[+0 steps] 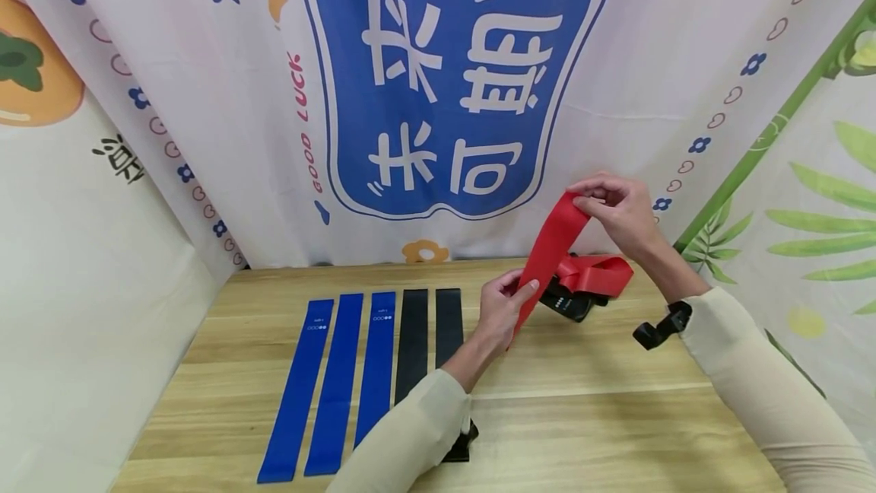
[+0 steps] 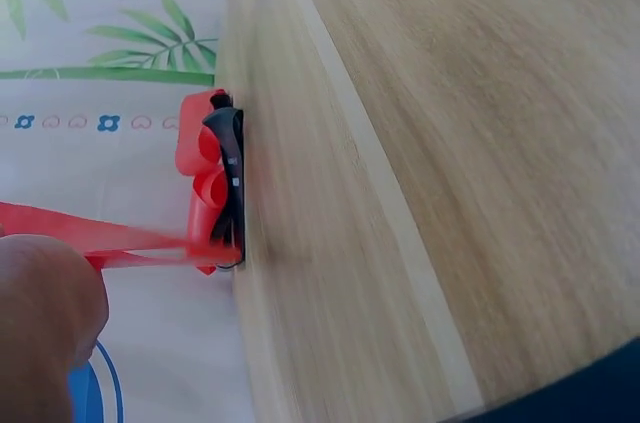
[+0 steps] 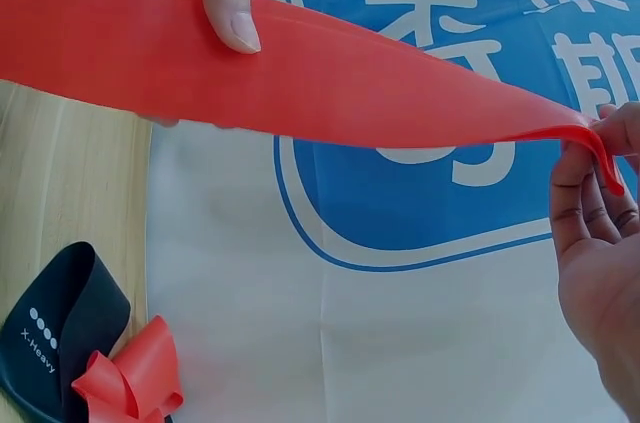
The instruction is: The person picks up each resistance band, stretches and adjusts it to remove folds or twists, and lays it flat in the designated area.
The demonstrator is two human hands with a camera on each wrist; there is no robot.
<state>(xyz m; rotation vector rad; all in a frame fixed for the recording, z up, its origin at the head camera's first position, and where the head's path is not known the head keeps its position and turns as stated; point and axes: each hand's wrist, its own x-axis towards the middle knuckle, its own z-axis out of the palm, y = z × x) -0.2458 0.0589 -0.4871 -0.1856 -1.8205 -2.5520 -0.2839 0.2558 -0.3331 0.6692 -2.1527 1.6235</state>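
A red resistance band (image 1: 553, 238) is stretched out slantwise between both hands, above the table. My right hand (image 1: 619, 211) pinches its upper end between thumb and fingers, and the tip folds down there in the right wrist view. Lower on the band, my left hand (image 1: 503, 306) grips it with the thumb laid across its face. Behind the band lies a small heap on the table: another red band (image 1: 602, 278), loosely crumpled, with a black band (image 3: 65, 328) marked X-Heavy beside it.
Three blue bands (image 1: 333, 383) lie flat side by side on the wooden table (image 1: 233, 371) at the left. Two black bands (image 1: 412, 341) lie to their right, partly covered by the left arm. A printed curtain (image 1: 274, 196) hangs along the table's back edge.
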